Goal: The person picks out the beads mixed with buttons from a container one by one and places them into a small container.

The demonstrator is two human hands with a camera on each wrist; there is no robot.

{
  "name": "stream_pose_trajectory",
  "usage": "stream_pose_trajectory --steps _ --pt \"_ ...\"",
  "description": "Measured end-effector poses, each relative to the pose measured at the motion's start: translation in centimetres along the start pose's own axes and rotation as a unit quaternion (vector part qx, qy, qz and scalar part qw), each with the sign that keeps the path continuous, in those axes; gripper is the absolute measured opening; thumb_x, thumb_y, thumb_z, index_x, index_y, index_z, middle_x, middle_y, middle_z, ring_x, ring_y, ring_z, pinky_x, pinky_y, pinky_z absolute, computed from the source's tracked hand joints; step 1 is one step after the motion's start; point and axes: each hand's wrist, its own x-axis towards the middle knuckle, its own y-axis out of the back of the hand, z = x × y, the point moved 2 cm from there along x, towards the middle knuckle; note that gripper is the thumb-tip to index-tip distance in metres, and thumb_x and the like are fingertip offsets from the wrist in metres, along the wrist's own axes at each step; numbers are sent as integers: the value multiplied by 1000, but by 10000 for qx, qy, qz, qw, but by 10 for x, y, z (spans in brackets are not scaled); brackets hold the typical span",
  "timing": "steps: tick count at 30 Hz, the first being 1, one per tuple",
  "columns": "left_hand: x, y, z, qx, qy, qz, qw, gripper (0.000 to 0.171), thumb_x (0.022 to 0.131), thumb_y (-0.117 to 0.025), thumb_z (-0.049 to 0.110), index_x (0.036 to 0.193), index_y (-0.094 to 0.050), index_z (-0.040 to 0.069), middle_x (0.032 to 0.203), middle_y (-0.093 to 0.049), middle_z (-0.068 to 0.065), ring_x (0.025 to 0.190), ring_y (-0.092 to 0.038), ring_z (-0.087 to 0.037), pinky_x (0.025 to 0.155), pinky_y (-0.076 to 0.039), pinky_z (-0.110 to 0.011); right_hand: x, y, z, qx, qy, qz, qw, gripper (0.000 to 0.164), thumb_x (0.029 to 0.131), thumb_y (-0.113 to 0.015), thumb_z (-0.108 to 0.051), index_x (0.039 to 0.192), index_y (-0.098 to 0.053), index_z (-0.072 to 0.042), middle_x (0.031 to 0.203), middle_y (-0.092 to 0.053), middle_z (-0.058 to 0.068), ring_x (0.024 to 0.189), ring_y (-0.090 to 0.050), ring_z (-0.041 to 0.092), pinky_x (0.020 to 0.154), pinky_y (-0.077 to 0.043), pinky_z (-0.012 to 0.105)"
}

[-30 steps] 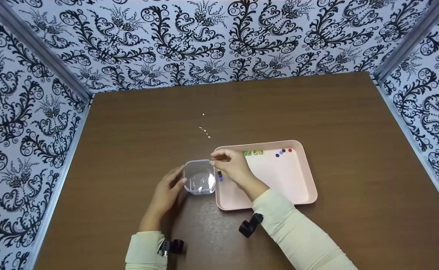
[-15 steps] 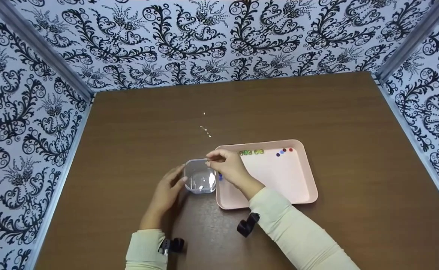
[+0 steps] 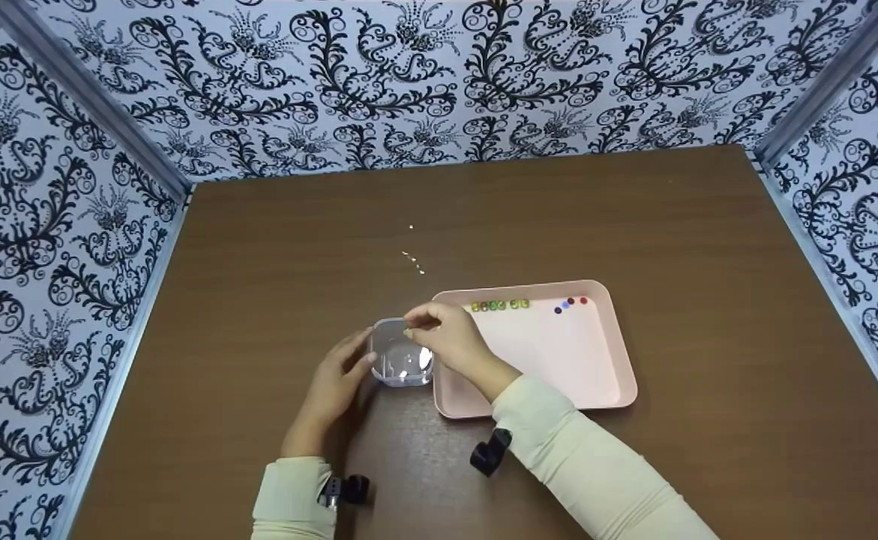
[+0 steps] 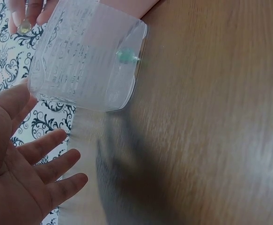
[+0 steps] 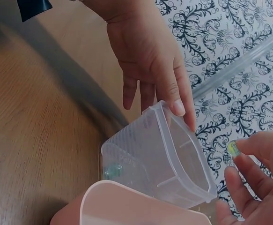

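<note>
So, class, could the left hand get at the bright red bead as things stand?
Probably not directly: the left hand is at the tub, and the tub and right hand lie across the straight way to the bright red bead at the far right of the tray.

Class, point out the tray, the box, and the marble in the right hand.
Tray (image 3: 558,358): head view, bare floor.
Box (image 5: 141,144): right wrist view, side wall.
Marble (image 5: 232,148): right wrist view, its visible side.
</note>
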Motion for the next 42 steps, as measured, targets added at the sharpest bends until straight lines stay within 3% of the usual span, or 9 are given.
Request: stream_pose_trajectory --steps 14,25,42 --pt "0 0 -1 1 -46 47 10000 42 95 -61 16 134 -56 3 139 -50 -23 134 -40 -40 113 -26 -53 -1 -8 -5 -333 290 -257 9987 19 83 -68 -2 102 -70 0 98 -71 9 92 -66 22 83 -54 27" --pt "0 0 1 -62 -43 79 9999 41 95 -61 15 133 -57 2 139 -50 -24 133 -41 -40 114 -27 -53 -2 -13 -7 -949 880 -255 9913 16 83 -68 -1 98 -72 -3 96 -70 7 93 -65 22 84 -54 27" --pt "0 1 1 -145 -202 -6 9997 41 95 -61 12 133 -56 0 138 -51 -24 133 -40 -41 113 -27 -53 -6 -17 -5 -2212 1289 -205 9664 14 83 -69 -7 96 -74 -10 95 -70 1 94 -63 19 87 -51 35"
